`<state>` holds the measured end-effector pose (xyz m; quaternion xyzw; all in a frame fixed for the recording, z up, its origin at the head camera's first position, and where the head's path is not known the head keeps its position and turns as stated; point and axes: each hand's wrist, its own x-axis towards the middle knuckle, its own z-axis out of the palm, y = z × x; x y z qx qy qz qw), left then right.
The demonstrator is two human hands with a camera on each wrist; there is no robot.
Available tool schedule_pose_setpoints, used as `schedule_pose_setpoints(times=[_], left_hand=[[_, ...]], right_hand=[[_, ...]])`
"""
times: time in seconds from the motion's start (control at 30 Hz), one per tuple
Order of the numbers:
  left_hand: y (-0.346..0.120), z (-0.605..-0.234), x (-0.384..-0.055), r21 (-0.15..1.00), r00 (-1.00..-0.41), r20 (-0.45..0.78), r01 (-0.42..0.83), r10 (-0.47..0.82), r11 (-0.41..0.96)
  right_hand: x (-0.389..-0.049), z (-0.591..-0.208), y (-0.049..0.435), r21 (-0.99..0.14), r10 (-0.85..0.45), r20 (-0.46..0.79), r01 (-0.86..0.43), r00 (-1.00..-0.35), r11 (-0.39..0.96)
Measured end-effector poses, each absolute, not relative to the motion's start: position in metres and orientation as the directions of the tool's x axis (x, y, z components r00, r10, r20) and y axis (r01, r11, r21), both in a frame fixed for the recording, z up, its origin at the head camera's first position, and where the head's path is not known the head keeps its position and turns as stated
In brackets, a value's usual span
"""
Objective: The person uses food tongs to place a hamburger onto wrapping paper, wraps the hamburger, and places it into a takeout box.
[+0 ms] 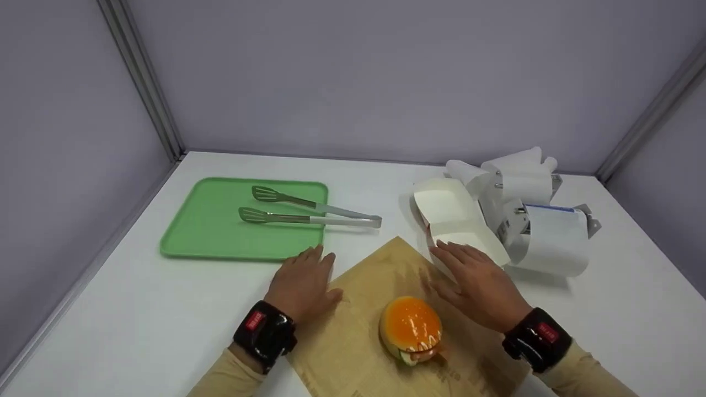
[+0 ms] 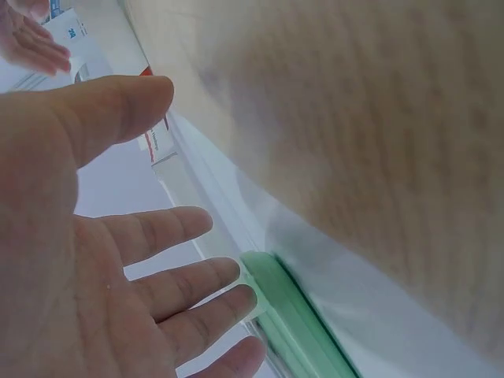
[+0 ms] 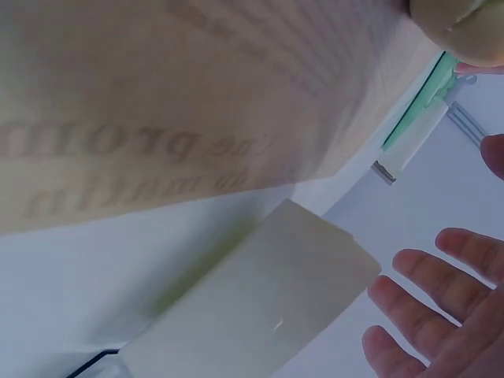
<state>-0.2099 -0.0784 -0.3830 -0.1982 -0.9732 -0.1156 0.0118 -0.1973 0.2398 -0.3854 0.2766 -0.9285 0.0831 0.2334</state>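
On a sheet of brown printed wrapping paper (image 1: 353, 336) sits a burger (image 1: 412, 326) with a glossy orange bun and filling showing at its near side. To its left, my left hand (image 1: 303, 286) hovers over the paper's edge with fingers spread and nothing held; in the left wrist view the palm (image 2: 94, 283) is bare. My right hand (image 1: 482, 284) is on the other side, fingers extended near the open white burger box (image 1: 463, 215). The right wrist view shows that hand's fingers (image 3: 429, 287) beside the box, gripping nothing.
A green tray (image 1: 204, 226) lies at the back left, with metal tongs (image 1: 342, 220) resting across its right edge. White paper-covered devices (image 1: 551, 237) with metal brackets stand at the right, close behind the box. Walls enclose the white table.
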Motion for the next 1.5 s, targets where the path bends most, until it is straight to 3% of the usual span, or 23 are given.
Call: schedule_pose_setpoints(times=[0.4, 0.63, 0.93, 1.17, 1.5], left_hand=[[-0.064, -0.387, -0.208, 0.164, -0.871, 0.121, 0.490, 0.475, 0.856], [-0.063, -0.395, -0.213, 0.206, -0.849, 0.185, 0.526, 0.495, 0.825], [-0.049, -0.395, -0.231, 0.348, -0.886, 0.164, 0.463, 0.434, 0.815], [-0.038, -0.390, -0.238, 0.344, -0.901, 0.100, 0.429, 0.422, 0.835], [-0.030, -0.378, -0.248, 0.301, -0.918, 0.055, 0.390, 0.393, 0.870]], right_hand=[[-0.173, -0.394, 0.263, 0.010, -0.473, 0.473, -0.533, -0.743, 0.846], [-0.171, -0.397, 0.262, 0.012, -0.492, 0.473, -0.553, -0.731, 0.833], [-0.183, -0.379, 0.252, -0.042, -0.494, 0.379, -0.548, -0.783, 0.835], [-0.189, -0.372, 0.246, -0.066, -0.507, 0.341, -0.558, -0.792, 0.827], [-0.198, -0.375, 0.250, -0.039, -0.522, 0.399, -0.583, -0.754, 0.812]])
